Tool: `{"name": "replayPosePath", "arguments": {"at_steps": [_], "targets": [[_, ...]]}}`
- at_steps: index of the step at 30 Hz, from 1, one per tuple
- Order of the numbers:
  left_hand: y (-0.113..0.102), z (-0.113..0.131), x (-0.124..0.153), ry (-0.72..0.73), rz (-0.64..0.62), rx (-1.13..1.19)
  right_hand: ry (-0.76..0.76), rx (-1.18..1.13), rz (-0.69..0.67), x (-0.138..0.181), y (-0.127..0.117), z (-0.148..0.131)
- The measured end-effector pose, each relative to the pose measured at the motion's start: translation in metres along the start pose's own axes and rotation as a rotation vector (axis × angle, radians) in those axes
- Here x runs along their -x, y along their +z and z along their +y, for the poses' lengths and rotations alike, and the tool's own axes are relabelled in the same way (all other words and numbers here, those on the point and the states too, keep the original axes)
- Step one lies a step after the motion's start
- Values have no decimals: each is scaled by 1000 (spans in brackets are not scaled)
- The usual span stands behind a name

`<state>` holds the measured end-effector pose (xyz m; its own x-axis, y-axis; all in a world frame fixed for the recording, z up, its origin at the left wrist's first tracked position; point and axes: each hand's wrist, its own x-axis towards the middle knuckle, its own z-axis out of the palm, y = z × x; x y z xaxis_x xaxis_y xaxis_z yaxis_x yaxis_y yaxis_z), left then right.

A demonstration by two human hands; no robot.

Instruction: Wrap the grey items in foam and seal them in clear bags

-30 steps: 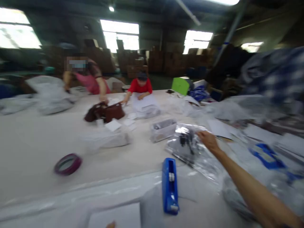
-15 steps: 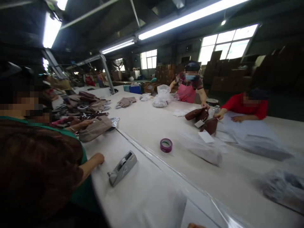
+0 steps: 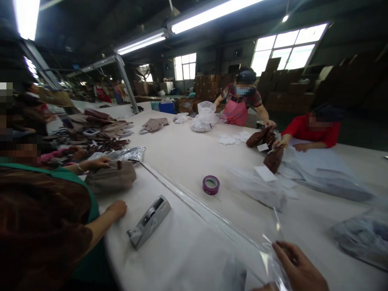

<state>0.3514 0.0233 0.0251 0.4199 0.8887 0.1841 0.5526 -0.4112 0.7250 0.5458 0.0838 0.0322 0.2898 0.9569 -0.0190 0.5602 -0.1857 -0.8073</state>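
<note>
My right hand [image 3: 298,267] shows at the bottom right edge, fingers curled on the edge of a clear plastic bag [image 3: 270,236] that lies on the white table [image 3: 188,153]. Only a sliver of my left hand [image 3: 263,287] shows at the bottom edge, its fingers hidden. A purple tape roll [image 3: 211,184] lies further out on the table. A grey tape dispenser [image 3: 148,221] sits to the left, near a co-worker's hand [image 3: 117,209].
A co-worker in a green apron [image 3: 45,218] sits close at left, holding a taupe bag [image 3: 110,178]. Across the table two people handle brown bags [image 3: 262,137]. Clear bags [image 3: 257,188] and filled plastic bags [image 3: 360,236] lie to the right. Piled bags [image 3: 100,129] cover the far left.
The view has swung left from the blue dispenser area to the long table. My right hand has come into view at the bottom, holding the clear plastic bag.
</note>
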Motion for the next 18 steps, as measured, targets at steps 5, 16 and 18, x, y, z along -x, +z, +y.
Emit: {"name": "replayPosePath", "arguments": {"at_steps": [5,16,18], "targets": [[-15,20,-9,-190,-311,1159,-261,84,151,-18,10,-38],[-11,-16,-67,-869,154,1221,-67,-184,-203,-50,-1,-59],[-13,-28,-71,-913,250,1300,-291,-82,-304,-29,-14,-56]]}}
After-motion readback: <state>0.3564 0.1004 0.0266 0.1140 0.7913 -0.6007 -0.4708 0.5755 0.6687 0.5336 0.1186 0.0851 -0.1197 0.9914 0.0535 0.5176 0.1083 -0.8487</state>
